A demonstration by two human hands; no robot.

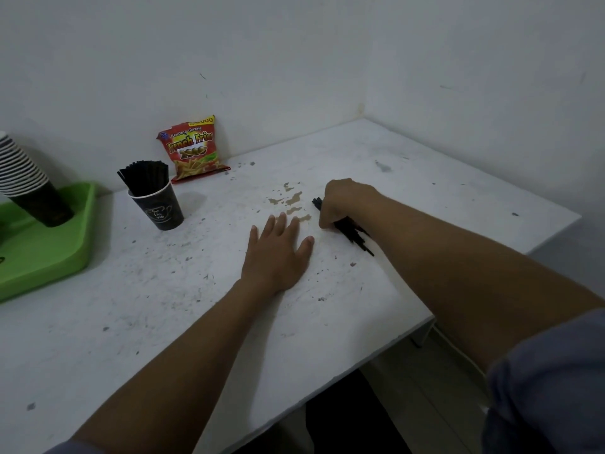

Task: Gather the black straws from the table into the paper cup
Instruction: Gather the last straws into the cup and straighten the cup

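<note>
Right hand gathers loose black straws while the left lies flat.

The right hand [340, 204] has its fingers curled round a bundle of black straws [355, 235] lying on the white surface [196, 306]. The left hand [278, 253] rests palm down, fingers straight and slightly spread, holding nothing. The paper cup [160, 206], well to the left, already stands full of straws.

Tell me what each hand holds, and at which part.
The right hand grips a bundle of black straws near its middle; both ends stick out. The left hand lies flat on the table and holds nothing.
</note>
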